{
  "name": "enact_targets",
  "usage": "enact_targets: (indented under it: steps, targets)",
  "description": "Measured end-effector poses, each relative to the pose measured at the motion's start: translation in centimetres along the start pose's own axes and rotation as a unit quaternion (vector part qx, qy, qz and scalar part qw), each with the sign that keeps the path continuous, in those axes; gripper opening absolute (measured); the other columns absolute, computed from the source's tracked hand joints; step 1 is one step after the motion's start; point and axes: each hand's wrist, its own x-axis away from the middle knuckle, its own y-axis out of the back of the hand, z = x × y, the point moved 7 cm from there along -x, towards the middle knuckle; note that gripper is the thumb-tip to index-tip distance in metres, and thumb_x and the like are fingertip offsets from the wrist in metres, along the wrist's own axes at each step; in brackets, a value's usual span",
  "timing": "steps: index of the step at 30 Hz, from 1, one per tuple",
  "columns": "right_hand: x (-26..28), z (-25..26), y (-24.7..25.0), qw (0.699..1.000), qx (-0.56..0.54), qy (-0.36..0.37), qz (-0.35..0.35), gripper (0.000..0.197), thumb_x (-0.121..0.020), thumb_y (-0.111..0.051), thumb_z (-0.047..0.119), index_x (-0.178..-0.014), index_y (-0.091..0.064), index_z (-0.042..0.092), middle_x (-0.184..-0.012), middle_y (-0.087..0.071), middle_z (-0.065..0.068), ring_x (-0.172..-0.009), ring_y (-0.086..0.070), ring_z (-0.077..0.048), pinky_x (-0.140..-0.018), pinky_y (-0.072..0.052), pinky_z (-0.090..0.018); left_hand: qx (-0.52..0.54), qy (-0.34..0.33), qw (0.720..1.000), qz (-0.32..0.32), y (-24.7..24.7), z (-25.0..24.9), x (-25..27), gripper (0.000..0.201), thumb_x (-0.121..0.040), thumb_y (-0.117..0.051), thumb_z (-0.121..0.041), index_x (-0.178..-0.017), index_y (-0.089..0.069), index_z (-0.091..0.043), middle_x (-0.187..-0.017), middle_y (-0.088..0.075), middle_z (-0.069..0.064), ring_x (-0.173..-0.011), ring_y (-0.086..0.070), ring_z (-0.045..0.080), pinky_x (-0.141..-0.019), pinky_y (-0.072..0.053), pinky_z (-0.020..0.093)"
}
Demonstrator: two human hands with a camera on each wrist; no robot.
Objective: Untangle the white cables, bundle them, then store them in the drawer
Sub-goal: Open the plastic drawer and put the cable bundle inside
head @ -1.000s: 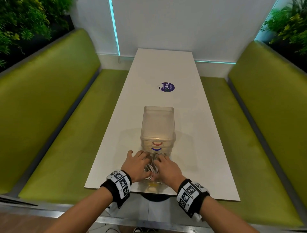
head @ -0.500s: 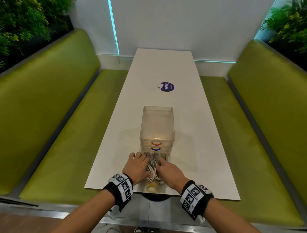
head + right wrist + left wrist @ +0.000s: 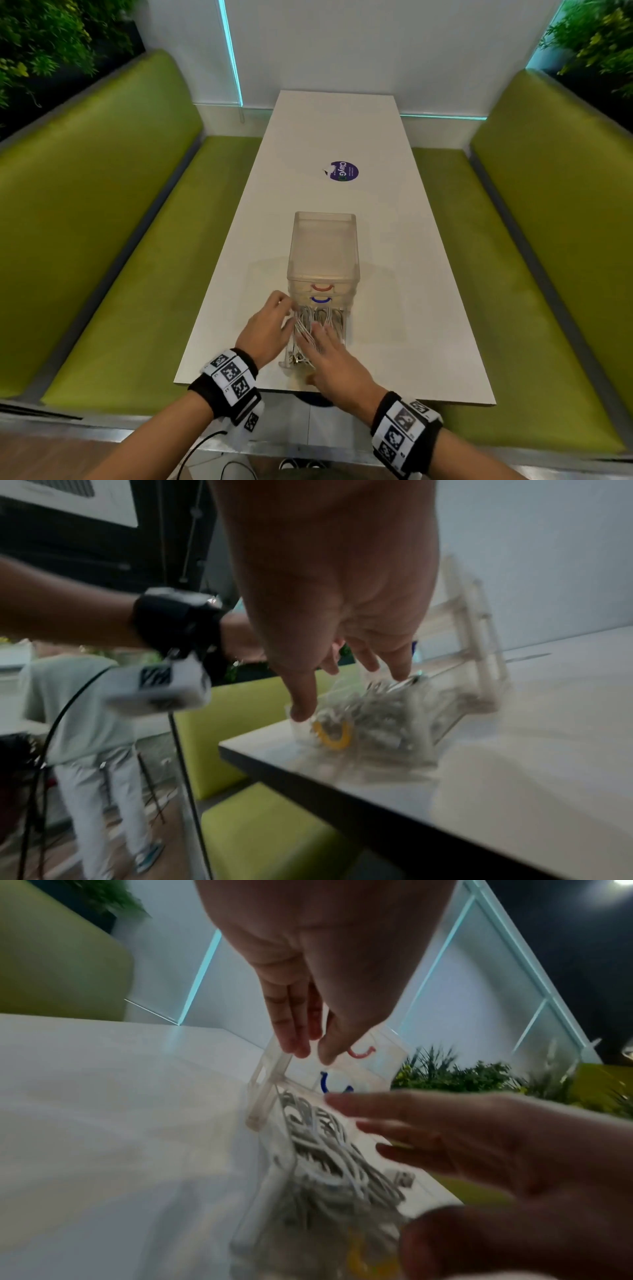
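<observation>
Storing step: cables (image 3: 310,325) lie in the pulled-out drawer (image 3: 345,330) (yellow handle), left hand (image 3: 267,329) and right hand (image 3: 330,356) spread, gripping nothing; next, push drawer shut.

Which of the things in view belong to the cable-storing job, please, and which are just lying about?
Part of the job:
- white cables, lying in the pulled-out drawer
- clear drawer unit
- left hand and right hand, both open at the drawer

Just there:
- purple sticker on the table
- green benches
- plants
</observation>
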Motion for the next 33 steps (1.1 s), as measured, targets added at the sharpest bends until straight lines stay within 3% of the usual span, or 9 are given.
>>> enact_targets:
  steps: [4,7,10,13,16,23,26,28,33]
  targets:
    - [-1.3,1.0,-1.4,0.997,0.05,0.059,0.0,0.074,-0.077,-0.074,0.016,-0.142,-0.039,0.007,-0.15,-0.033,-0.023,-0.139,-0.028,-0.044,-0.108,-0.036,-0.054,0.006,0.035,0.998,-0.059,1.9,0.8,-1.4,0.014,-0.091,-0.055,-0.01,-0.105,-0.056,-0.01,-0.112,-0.049,0.002,-0.085,-0.061,0.023,-0.076,-0.054,0.044]
    - [-1.6,1.2,-1.6,0.994,0.069,0.085,0.017,0.071,-0.081,-0.07,0.017,-0.142,-0.037,0.002,-0.155,-0.023,-0.019,-0.144,-0.018,-0.04,-0.115,-0.025,-0.051,0.023,0.007,0.988,-0.152,4.8,0.0,-2.3,0.035,-0.089,-0.06,-0.012,-0.122,-0.049,-0.012,-0.134,-0.04,0.004,-0.109,-0.054,0.022,-0.084,-0.054,0.041]
    - [-1.6,1.3,-0.5,0.996,0.052,0.073,-0.012,0.066,-0.082,-0.069,0.01,-0.138,-0.036,0.001,-0.16,0.009,-0.015,-0.147,-0.001,-0.036,-0.115,-0.023,-0.047,-0.049,-0.098,0.992,-0.067,5.3,-1.7,-4.6,0.071,-0.086,-0.068,-0.021,-0.146,-0.029,-0.022,-0.159,-0.011,0.006,-0.142,-0.025,0.023,-0.107,-0.033,0.034]
    - [-2.0,1.1,-0.8,0.996,0.051,0.078,0.001,0.066,-0.084,-0.066,0.011,-0.14,-0.033,-0.004,-0.159,-0.002,-0.02,-0.147,-0.002,-0.036,-0.118,-0.022,-0.046,-0.121,-0.133,0.982,0.052,4.2,-2.1,-6.8,0.083,-0.086,-0.067,-0.031,-0.15,-0.015,-0.032,-0.161,0.004,0.001,-0.148,-0.001,0.024,-0.115,-0.012,0.035]
    - [-2.3,1.1,-1.2,0.993,0.063,0.1,0.02,0.058,-0.09,-0.056,0.012,-0.14,-0.034,-0.008,-0.153,-0.025,-0.025,-0.145,-0.017,-0.038,-0.12,-0.015,-0.044,-0.143,-0.119,0.976,0.117,3.0,-1.6,-7.7,0.062,-0.093,-0.057,-0.033,-0.148,-0.029,-0.027,-0.159,-0.017,0.001,-0.148,-0.008,0.022,-0.118,-0.021,0.04]
    - [-3.4,-1.7,1.7,0.996,0.045,0.082,0.015,0.046,-0.093,-0.048,0.003,-0.138,-0.04,0.0,-0.155,-0.027,-0.013,-0.146,-0.018,-0.027,-0.118,-0.022,-0.04,-0.15,-0.114,0.973,0.13,2.2,-1.5,-8.4,0.047,-0.098,-0.05,-0.021,-0.144,-0.039,-0.02,-0.155,-0.031,0.006,-0.145,-0.021,0.024,-0.111,-0.032,0.045]
    - [-3.7,-2.0,1.8,0.995,0.058,0.067,-0.046,0.047,-0.074,-0.069,-0.004,-0.119,-0.059,0.002,-0.133,-0.055,-0.014,-0.128,-0.049,-0.032,-0.099,-0.048,-0.042,-0.158,-0.108,0.973,0.126,2.4,-1.7,-8.2,0.047,-0.098,-0.05,-0.019,-0.144,-0.04,-0.02,-0.154,-0.032,0.004,-0.145,-0.023,0.023,-0.106,-0.038,0.048]
    - [-2.8,-1.8,2.5,0.992,0.062,0.039,-0.104,0.047,-0.055,-0.081,0.0,-0.099,-0.069,0.008,-0.109,-0.068,-0.009,-0.1,-0.066,-0.029,-0.079,-0.058,-0.033,-0.159,-0.108,0.973,0.125,2.4,-1.9,-8.2,0.046,-0.097,-0.05,-0.017,-0.143,-0.041,-0.019,-0.154,-0.033,0.004,-0.144,-0.023,0.022,-0.105,-0.039,0.048]
    - [-2.1,-2.3,3.8,0.986,0.067,-0.001,-0.155,0.037,-0.041,-0.086,0.002,-0.072,-0.07,0.014,-0.076,-0.066,0.001,-0.064,-0.063,-0.019,-0.046,-0.046,-0.022,-0.132,-0.113,0.979,0.107,2.6,-2.5,-8.0,0.045,-0.096,-0.052,-0.015,-0.14,-0.045,-0.014,-0.151,-0.037,0.009,-0.143,-0.027,0.026,-0.106,-0.039,0.047]
